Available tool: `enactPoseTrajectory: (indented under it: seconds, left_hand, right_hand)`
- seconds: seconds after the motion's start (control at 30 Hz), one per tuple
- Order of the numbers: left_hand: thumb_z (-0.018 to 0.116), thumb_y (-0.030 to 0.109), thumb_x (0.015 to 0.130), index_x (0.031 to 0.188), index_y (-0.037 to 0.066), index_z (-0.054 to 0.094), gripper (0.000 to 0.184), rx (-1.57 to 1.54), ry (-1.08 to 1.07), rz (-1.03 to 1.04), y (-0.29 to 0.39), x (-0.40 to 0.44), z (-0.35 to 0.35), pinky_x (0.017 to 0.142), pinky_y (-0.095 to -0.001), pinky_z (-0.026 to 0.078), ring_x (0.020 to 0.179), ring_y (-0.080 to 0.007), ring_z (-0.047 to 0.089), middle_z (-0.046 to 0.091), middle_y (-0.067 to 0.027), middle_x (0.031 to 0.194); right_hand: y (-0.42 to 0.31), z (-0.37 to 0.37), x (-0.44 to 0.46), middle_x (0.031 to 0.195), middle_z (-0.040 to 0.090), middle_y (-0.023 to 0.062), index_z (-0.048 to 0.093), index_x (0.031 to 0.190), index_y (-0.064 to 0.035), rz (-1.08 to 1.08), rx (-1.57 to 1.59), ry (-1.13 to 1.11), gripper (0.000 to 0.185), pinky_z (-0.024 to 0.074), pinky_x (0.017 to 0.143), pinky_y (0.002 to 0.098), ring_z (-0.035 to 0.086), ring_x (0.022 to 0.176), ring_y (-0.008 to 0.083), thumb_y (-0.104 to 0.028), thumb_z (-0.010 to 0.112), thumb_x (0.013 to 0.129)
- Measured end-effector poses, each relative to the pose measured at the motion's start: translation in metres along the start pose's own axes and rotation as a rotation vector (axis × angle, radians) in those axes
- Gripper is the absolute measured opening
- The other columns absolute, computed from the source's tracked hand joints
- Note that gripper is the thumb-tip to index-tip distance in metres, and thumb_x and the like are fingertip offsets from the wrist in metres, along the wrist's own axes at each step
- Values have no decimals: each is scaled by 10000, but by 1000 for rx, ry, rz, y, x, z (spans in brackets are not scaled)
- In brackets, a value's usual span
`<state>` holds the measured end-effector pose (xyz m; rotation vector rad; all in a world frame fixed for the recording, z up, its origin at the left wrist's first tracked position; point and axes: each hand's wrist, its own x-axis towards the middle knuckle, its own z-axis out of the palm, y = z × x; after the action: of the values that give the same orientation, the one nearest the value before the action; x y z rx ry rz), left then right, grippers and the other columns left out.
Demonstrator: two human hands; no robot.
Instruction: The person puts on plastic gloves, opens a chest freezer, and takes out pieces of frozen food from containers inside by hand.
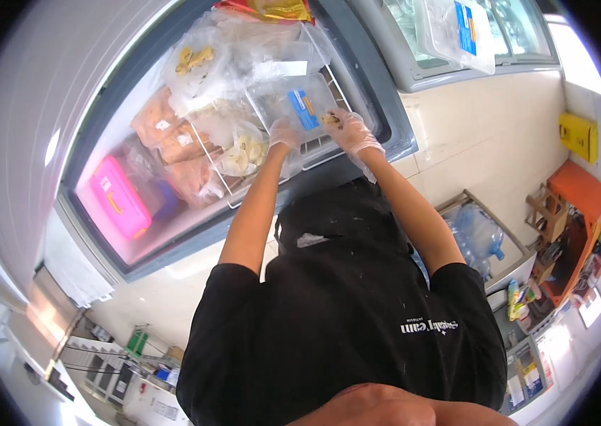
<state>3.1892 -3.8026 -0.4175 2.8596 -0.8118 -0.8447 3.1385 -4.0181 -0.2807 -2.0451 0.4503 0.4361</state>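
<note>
Both of my hands wear clear plastic gloves and reach into an open chest freezer (400,131). My left hand (284,133) is closed at the near left edge of a clear plastic container (272,99) with a blue label; its fingertips are hard to make out. At the container's right side, my right hand (354,133) pinches a small yellowish-brown piece of food (330,119). Left of my left hand lies a clear bag of pale food pieces (244,153). Farther back is another clear bag (197,78) with yellow pieces in it.
Packs of orange-brown food (176,142) and a pink box (121,197) lie at the freezer's left. A white wire basket (221,186) surrounds the middle goods. Another labelled clear container (455,32) stands on the neighbouring freezer. Large blue bottles (472,240) are to my right.
</note>
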Motion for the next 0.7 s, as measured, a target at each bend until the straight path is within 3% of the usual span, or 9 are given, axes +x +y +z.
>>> enactPoseTrajectory:
  seconds: [0.03, 0.1, 0.17, 0.23, 0.33, 0.43, 0.53, 0.63, 0.7]
  left_hand:
    - [596, 294, 836, 1200, 22, 629, 455, 32, -11, -9, -15, 24, 27, 949, -401, 488, 1082, -359, 634, 654, -175, 1188]
    - [607, 276, 828, 1295, 1, 529, 548, 109, 476, -106, -29, 49, 38, 942, -381, 494, 1081, -345, 634, 655, -172, 1178]
    - [585, 237, 837, 1324, -2, 486, 552, -68, 537, -278, -24, 58, 15, 936, -378, 492, 1093, -323, 624, 649, -185, 1158]
    - [529, 177, 863, 1287, 12, 501, 455, -454, 144, -538, 0, 58, -66, 930, -394, 483, 1118, -293, 604, 636, -214, 1129]
    - [573, 170, 851, 1207, -19, 525, 406, -352, 206, -568, 5, 70, -51, 921, -393, 479, 1109, -305, 602, 598, -258, 1167]
    - [606, 195, 849, 1151, -26, 530, 381, -362, 350, -544, 16, 66, -34, 922, -415, 468, 1077, -329, 604, 598, -245, 1167]
    - [710, 229, 781, 1252, 1, 425, 595, -402, 593, -487, 9, 67, 4, 838, -438, 497, 881, -367, 639, 647, -189, 995]
    - [678, 204, 812, 1265, 5, 411, 563, -539, 696, -242, 12, 39, -2, 742, -402, 513, 811, -291, 637, 637, -158, 973]
    - [652, 216, 834, 1256, 22, 415, 522, -804, 486, -317, 7, 21, -11, 662, -369, 504, 778, -234, 624, 626, -128, 963]
  right_hand:
    - [-2, 3, 1, 927, 671, 184, 643, 1125, -58, -81, -63, 29, 317, 506, 785, 436, 648, 879, 335, -262, 599, 887]
    - [0, 9, -5, 889, 664, 218, 671, 1052, -73, -231, -197, 75, 265, 492, 790, 481, 633, 874, 403, -259, 533, 923]
    - [8, 17, -12, 934, 653, 225, 650, 1080, -58, -220, -227, 65, 238, 491, 802, 472, 629, 900, 397, -158, 584, 874]
    - [23, 26, -7, 954, 647, 229, 639, 1100, -55, -173, -207, 79, 257, 490, 803, 470, 627, 908, 395, -100, 606, 849]
    - [43, 44, 0, 952, 644, 230, 635, 1124, -65, -91, -174, 81, 278, 490, 793, 476, 626, 896, 398, -79, 595, 850]
    - [31, 35, -5, 961, 643, 224, 627, 1151, -70, -116, -202, 103, 303, 489, 794, 479, 624, 894, 404, -72, 581, 852]
    - [17, 16, -21, 982, 644, 214, 621, 1164, -67, -191, -129, 182, 314, 483, 816, 478, 617, 918, 409, -86, 574, 854]
    - [5, -7, -30, 1024, 642, 219, 619, 1175, -48, -222, -73, 160, 333, 475, 877, 454, 602, 986, 405, -132, 588, 855]
    - [10, -17, -33, 1050, 637, 223, 618, 1181, -42, -247, -72, 129, 336, 475, 886, 441, 601, 1008, 394, -142, 589, 862]
